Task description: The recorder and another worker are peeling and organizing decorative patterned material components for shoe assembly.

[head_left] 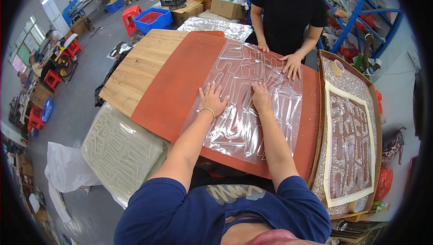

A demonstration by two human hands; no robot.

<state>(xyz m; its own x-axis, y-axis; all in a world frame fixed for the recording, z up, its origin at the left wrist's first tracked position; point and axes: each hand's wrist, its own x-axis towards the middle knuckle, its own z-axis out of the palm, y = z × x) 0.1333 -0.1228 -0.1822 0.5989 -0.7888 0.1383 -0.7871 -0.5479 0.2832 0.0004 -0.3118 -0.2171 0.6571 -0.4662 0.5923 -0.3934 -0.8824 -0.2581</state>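
Observation:
A clear plastic sheet point(234, 125) with raised or cut outlines of several shapes lies over a reddish-brown board point(176, 78). On the left part of the sheet rests my left hand point(213, 100), palm down with fingers spread and a bracelet at the wrist. My right hand point(261, 97) presses on the sheet further right, its fingers closer together and somewhat bent; nothing shows in its grasp. Across the board stands a person in black point(291, 15). One of that person's hands point(292, 66) lies on the sheet's far right part, the other point(263, 47) at its far edge.
Wooden planks point(135, 67) adjoin the board's left side. A stack of similar patterned clear sheets point(119, 141) sits lower left. At right, a glittery tray point(322, 164) holds a cream-bordered patterned panel point(352, 197) and tape rolls point(337, 68). Blue shelving point(363, 1) stands behind.

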